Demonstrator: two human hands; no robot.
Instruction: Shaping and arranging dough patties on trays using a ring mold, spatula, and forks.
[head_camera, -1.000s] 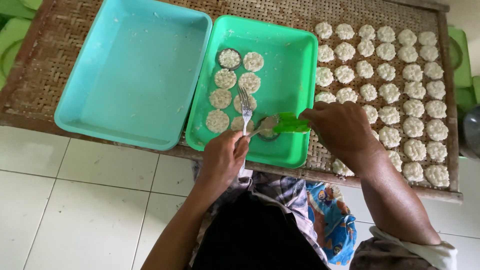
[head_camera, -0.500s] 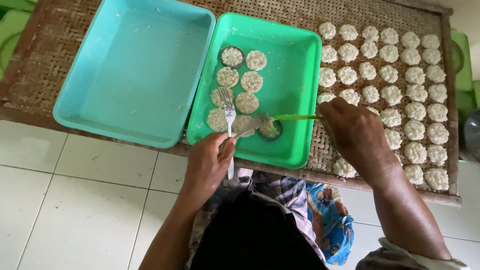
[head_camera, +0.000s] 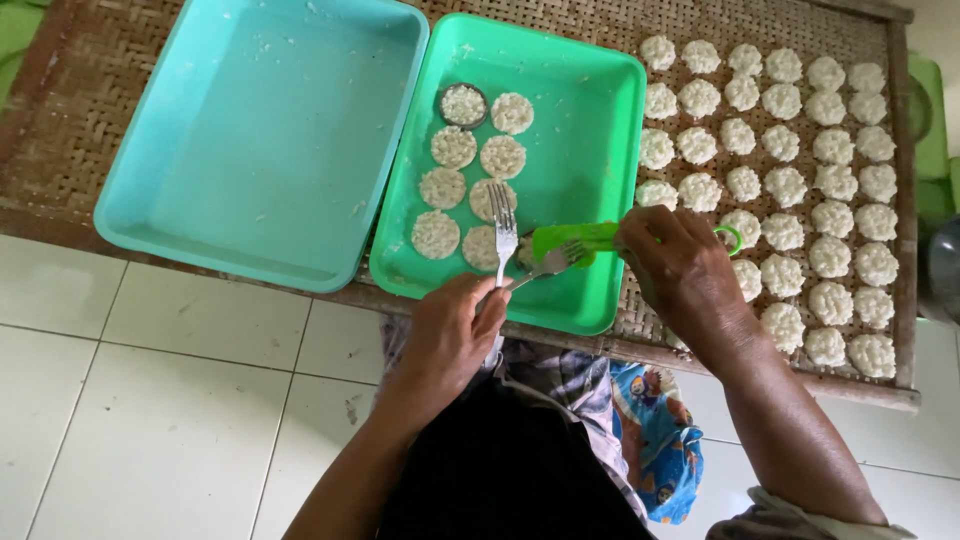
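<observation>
Head view, looking down on worktop. L hand (head_camera: 447, 335): my grip closed round the handle of a metal fork (head_camera: 503, 232), tines pointing away from me, resting over the near patties in the green tray (head_camera: 590, 120). R hand (head_camera: 678, 268): my grip closed on a green plastic tool (head_camera: 575, 240) w/ a ring-shaped end showing past my fingers; its flat end lies low in the tray, just beside the fork. A second metal piece sits under the green tool's tip, touching it; can't tell exactly what it is. White rice patties (head_camera: 455, 146) lie in two short rows at the tray's left half, approx. eight, flat and round. One patty sits inside a small round metal mould (head_camera: 463, 104) at the far end of the rows. Left of the green tray, touching it: larger turquoise tray (head_camera: 240, 130), smeared w/ white residue. Right of green tray: woven bamboo mat (head_camera: 700, 30) carrying many more patties (head_camera: 790, 180) in neat rows, well apart from the fork. White tiled floor (head_camera: 150, 400) below the worktop edge; my patterned clothing at btm centre.
</observation>
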